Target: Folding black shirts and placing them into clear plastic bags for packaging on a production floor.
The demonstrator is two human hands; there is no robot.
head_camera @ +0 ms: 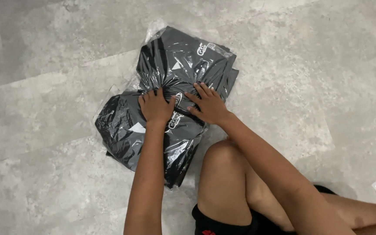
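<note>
Both hands pressing flat on a bagged dark garment.

The left hand point(155, 106) and right hand point(209, 104) lie side by side, fingers spread, palms down on the middle of the clear plastic bag of folded dark grey clothing point(170, 100), which rests on the grey floor point(44, 87) just ahead of the person's bent knee point(223, 152).

Single head-mounted view, looking steeply down at the floor.

The camera sits above and behind both hands, facing forward and down at close range; the left hand point(155, 106) and right hand point(209, 105) lie near frame centre, forearms entering from the lower edge, grey floor point(44, 65) beyond them.
</note>
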